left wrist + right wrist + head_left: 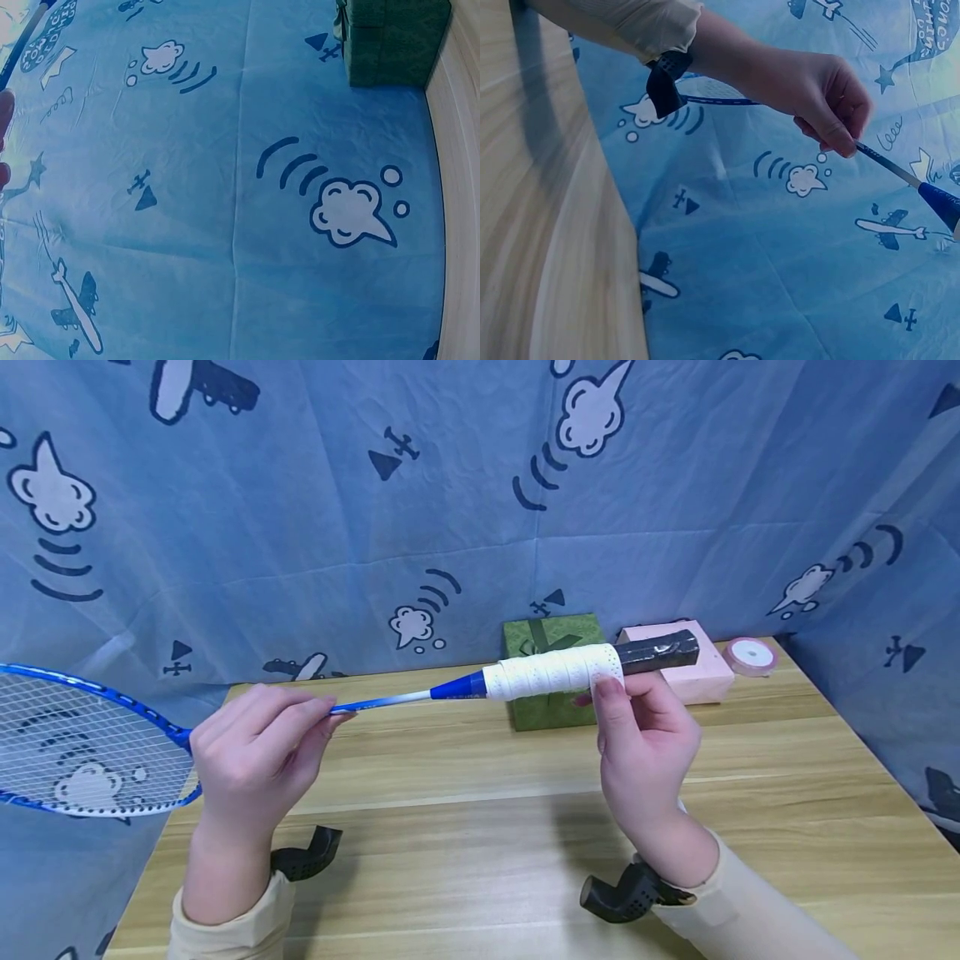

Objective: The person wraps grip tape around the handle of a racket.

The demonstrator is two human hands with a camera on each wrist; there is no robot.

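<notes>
Fingers: left hand (251, 752) pinches shaft, right hand (645, 739) clamps grip | one racket (420, 696) | two boxes (551, 639)

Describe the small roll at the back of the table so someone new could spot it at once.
On the wooden table, look to the far right corner by the blue cloth. Right of the pink box lies a ribbon roll, the only round, flat thing there, pale pink.

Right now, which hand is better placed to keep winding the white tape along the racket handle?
The right hand: it pinches the white tape beside the bare black end. The left hand only holds the shaft.
</notes>
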